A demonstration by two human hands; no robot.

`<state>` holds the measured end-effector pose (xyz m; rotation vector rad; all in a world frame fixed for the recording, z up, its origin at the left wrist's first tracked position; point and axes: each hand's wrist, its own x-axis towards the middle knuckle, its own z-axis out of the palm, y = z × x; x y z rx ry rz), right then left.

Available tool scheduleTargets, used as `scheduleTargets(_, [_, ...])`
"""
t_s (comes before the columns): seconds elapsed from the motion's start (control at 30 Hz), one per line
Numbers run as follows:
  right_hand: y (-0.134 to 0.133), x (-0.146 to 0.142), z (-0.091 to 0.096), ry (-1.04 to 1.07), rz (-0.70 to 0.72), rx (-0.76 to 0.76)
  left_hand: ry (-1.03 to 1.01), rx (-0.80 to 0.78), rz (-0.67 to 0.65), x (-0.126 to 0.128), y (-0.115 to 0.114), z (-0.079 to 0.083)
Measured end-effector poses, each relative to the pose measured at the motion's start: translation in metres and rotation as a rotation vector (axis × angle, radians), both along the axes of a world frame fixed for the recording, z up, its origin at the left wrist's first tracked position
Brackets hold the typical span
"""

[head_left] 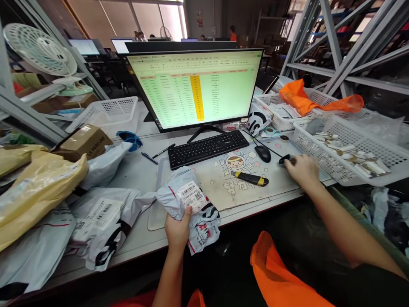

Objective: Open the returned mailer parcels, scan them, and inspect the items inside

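Observation:
My left hand (177,230) grips a crumpled white plastic mailer (174,198) at the desk's front edge, thumb on top beside its label of barcodes and a square code. To the right, my right hand (303,171) is closed around a black corded device, which looks like a barcode scanner (284,159); most of it is hidden under the fingers. Between the hands a black and yellow utility knife (250,178) lies on the printed desk mat (211,194). A black mouse (262,153) sits just left of the scanner.
A monitor (204,94) showing a spreadsheet stands behind a black keyboard (209,148). Mailers (99,213) and a brown box (83,143) crowd the left. A white basket (348,170) with small bottles is at right, near orange mesh cloth (297,96). Two pens (149,158) lie left of the keyboard.

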<state>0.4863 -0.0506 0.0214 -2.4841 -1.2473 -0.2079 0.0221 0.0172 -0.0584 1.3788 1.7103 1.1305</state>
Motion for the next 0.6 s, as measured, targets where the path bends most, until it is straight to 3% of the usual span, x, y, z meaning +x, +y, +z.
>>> scheduleTargets(0.13, [0.092,-0.061,-0.003,0.03,0.351,-0.072,0.005,0.004,-0.019,0.0,0.002,0.001])
scheduleTargets(0.27, [0.164,-0.098,-0.017,0.04,0.5,-0.109,-0.045,0.029,-0.019,-0.001,0.0,0.004])
scheduleTargets(0.47, [0.189,-0.115,-0.014,0.069,0.499,-0.098,-0.063,0.069,-0.045,0.001,-0.005,0.008])
scheduleTargets(0.6, [0.189,-0.135,0.015,0.119,0.486,-0.049,-0.043,0.059,-0.027,0.0,-0.003,0.009])
